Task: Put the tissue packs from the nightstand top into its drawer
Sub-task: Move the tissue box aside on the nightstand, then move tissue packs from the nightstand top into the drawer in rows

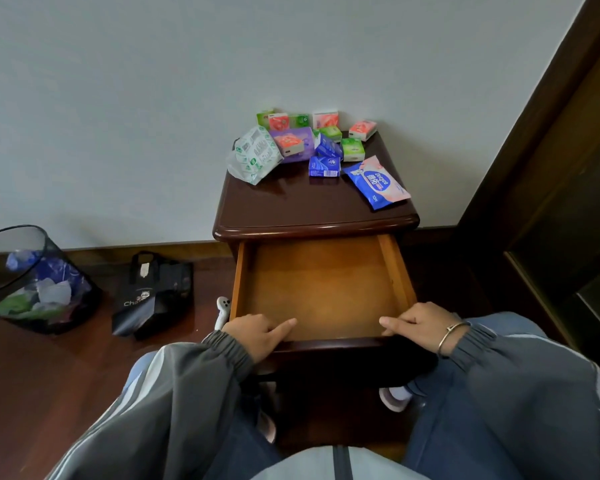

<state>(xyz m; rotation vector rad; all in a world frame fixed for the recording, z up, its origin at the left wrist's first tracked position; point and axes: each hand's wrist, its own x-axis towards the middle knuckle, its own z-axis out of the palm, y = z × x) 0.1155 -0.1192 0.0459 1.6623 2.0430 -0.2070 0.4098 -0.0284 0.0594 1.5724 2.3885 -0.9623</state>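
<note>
Nightstand top (302, 199) with tissue packs (324, 167); drawer (321, 289) open

Left of the drawer (321, 289), a grey sleeve (187, 386) with pale stripes and a gathered elastic cuff; right of it, a matching sleeve (520, 375) and a thin metal bangle (451, 336); below it, blue trousers (458, 420) and a pale pink shoe (394, 400)

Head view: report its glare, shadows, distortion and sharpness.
Head view: pale reflections streak the glossy nightstand top; head view: the open drawer is evenly and warmly lit, while the space beneath its front is deep shadow; head view: wide-angle distortion tilts the door frame steeply inward; head view: print on the small tissue packs is too soft to read.
</note>
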